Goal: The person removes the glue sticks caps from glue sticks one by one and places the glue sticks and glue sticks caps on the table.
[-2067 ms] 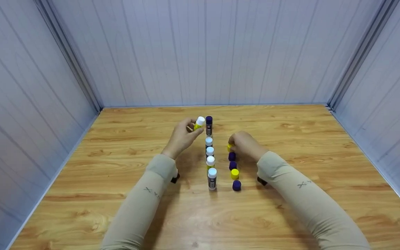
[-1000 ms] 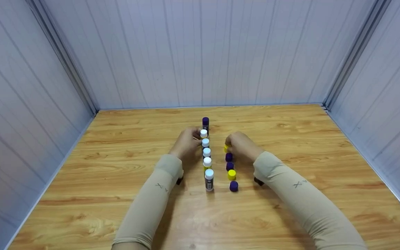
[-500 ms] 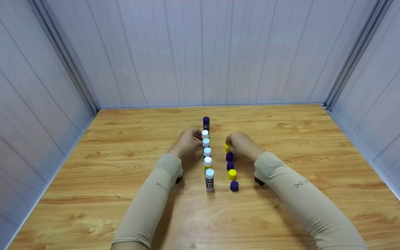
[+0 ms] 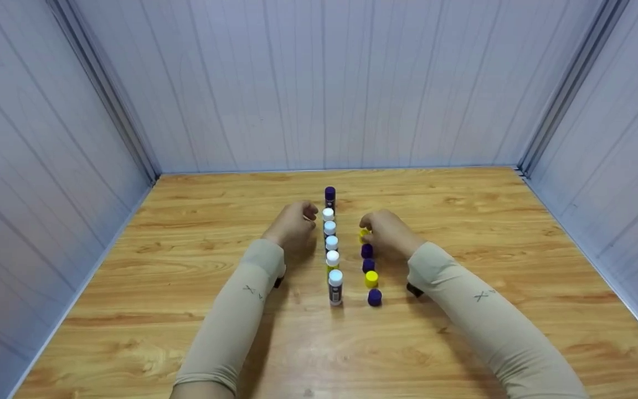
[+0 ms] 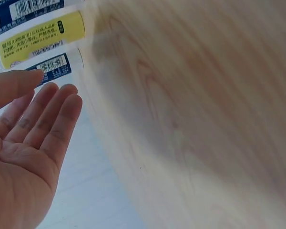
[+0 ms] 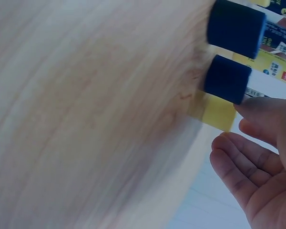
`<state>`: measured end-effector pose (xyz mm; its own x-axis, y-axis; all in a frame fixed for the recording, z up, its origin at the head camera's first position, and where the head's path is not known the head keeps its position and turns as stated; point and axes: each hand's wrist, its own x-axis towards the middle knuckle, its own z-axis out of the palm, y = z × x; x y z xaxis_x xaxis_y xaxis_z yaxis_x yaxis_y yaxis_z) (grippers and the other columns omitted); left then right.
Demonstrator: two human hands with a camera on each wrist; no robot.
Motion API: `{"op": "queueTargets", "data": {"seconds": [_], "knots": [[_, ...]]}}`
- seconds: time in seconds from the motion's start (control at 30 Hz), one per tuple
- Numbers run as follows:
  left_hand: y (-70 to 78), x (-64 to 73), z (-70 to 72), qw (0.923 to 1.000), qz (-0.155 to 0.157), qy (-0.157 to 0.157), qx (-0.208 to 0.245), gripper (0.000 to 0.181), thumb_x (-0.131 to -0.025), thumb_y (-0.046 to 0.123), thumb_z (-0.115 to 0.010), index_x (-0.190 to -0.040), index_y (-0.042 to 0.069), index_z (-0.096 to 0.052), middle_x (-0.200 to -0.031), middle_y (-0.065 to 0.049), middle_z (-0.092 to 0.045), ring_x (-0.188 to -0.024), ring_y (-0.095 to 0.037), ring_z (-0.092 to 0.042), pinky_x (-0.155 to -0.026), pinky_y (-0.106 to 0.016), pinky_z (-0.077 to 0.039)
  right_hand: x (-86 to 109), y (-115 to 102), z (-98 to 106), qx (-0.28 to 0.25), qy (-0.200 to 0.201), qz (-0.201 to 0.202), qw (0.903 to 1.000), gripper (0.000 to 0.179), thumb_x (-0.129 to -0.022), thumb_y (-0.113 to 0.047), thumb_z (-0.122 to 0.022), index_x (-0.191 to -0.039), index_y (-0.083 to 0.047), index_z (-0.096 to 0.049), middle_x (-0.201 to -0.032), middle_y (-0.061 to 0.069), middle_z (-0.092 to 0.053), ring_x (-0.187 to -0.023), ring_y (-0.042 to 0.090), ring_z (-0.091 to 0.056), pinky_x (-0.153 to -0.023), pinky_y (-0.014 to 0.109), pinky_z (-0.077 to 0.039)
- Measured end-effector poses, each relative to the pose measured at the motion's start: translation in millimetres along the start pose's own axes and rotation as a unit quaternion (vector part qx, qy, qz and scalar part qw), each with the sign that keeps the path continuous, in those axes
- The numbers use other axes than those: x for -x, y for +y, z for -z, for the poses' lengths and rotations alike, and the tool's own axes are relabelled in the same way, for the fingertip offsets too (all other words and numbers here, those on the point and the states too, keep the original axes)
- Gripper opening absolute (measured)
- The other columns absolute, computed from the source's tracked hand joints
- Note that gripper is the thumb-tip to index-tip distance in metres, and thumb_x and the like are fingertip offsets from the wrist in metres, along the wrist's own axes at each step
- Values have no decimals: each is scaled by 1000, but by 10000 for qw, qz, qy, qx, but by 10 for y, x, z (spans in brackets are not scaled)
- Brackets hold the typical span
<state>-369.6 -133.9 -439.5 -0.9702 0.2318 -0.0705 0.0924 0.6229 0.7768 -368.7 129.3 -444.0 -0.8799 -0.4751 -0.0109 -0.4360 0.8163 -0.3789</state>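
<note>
Several upright glue sticks stand in a row in the head view. The farthest has a dark purple cap point(image 4: 330, 194); the others have white tops, such as the front glue stick point(image 4: 335, 288). My left hand point(image 4: 292, 224) is just left of the far sticks, empty, its fingers apart from the yellow glue stick point(image 5: 45, 38) in the left wrist view. On the right, my right hand point(image 4: 390, 230) is at the far yellow cap point(image 4: 363, 237), thumb and fingers spread apart. In the right wrist view, that yellow cap point(image 6: 218, 113) sits on the table beyond the fingertips.
A second row of loose caps runs parallel to the sticks, including a nearer yellow cap point(image 4: 371, 279) and a front purple cap point(image 4: 374, 297). The wooden table point(image 4: 130, 310) is bounded by pale panel walls point(image 4: 319, 83) at the back and sides.
My left hand set the yellow glue stick into the row before the purple-capped one, then let go and drew back left. The right hand's fingers have loosened around the far yellow cap.
</note>
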Motion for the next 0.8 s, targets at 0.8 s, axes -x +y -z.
{"op": "queueTargets", "data": {"seconds": [0.8], "knots": [[264, -272, 89, 9971, -165, 707, -245, 49, -109, 31, -66, -147, 0, -60, -148, -19, -65, -138, -36, -63, -117, -50, -52, 609, -75, 148, -498, 728, 620, 9942, 30, -104, -17, -73, -126, 3, -75, -126, 22, -77, -107, 36, -75, -94, 53, -63]]}}
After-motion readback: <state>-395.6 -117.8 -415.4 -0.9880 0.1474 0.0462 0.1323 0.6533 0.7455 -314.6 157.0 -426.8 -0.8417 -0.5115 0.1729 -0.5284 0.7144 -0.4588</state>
